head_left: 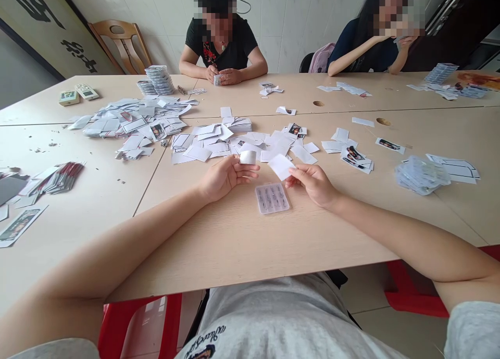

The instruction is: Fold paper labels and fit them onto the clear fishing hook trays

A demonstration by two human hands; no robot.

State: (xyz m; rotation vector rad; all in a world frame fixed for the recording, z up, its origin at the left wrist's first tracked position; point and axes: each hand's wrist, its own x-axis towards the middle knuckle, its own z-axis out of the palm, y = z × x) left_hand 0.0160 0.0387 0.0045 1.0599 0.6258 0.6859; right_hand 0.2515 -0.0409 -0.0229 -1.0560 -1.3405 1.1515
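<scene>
My left hand (224,179) pinches a small curled white paper piece (248,157) between thumb and forefinger, its other fingers loosely stretched. Gripped at its right corner, a flat white paper card (281,166) is in my right hand (314,186), tilted above the table. Between and just below my hands lies a small clear plastic case (272,198) with several slim dark items in its compartments; their kind is too small to tell. Past my fingertips spreads a loose heap of white paper cards (211,140).
A larger paper pile (133,120) and stacked clear cases (160,80) lie at the back left. More clear cases (422,175) sit to the right, near printed strips (357,158). Two people sit across the table (219,244). Printed cards (62,177) lie far left.
</scene>
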